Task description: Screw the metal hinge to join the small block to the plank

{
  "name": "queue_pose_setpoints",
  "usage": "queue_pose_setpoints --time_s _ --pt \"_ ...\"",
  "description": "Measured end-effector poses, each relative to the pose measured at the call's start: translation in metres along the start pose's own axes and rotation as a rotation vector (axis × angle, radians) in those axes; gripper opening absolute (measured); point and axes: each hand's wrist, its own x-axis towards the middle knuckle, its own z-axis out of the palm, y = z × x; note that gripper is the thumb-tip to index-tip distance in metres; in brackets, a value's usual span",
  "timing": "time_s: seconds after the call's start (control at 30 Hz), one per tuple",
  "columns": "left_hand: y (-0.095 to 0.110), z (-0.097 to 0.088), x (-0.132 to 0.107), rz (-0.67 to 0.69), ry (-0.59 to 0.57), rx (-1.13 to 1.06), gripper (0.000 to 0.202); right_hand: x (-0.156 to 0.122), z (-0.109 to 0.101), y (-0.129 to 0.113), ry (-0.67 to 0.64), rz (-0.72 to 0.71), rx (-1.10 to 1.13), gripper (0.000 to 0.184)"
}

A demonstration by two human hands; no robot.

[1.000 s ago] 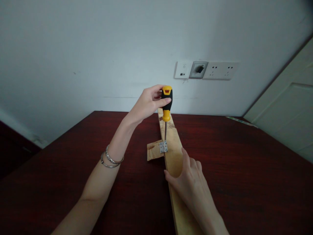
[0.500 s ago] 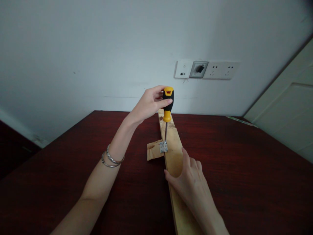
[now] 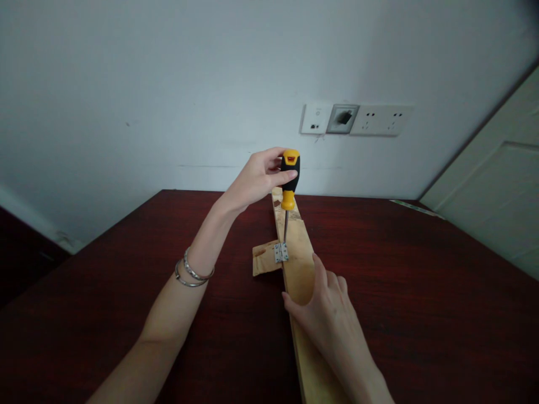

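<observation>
My left hand (image 3: 263,174) is closed around the black-and-yellow handle of a screwdriver (image 3: 289,174), which stands nearly upright. Its shaft runs down to the upper right part of a small silver hinge (image 3: 281,252). One leaf of the hinge lies on a long wooden board (image 3: 298,241), the other on a short wooden piece (image 3: 265,259) sticking out to the left. Nearer to me, my right hand (image 3: 330,308) grips the long board across its width, thumb at the left edge and fingers at the right edge.
Everything rests on a dark red-brown wooden table (image 3: 404,292). Behind it rises a pale wall (image 3: 168,101) with a row of sockets (image 3: 381,120), one holding a black plug (image 3: 346,118). At the right is a white panelled door (image 3: 501,185).
</observation>
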Motion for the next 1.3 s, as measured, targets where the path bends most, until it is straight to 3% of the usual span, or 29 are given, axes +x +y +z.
queue_pose_setpoints --time_s 1.3 --pt "0.0034 -0.0016 -0.0010 -0.002 -0.007 0.025 0.035 0.0008 -0.0016 -0.0002 -0.018 0.020 0.000 0.080"
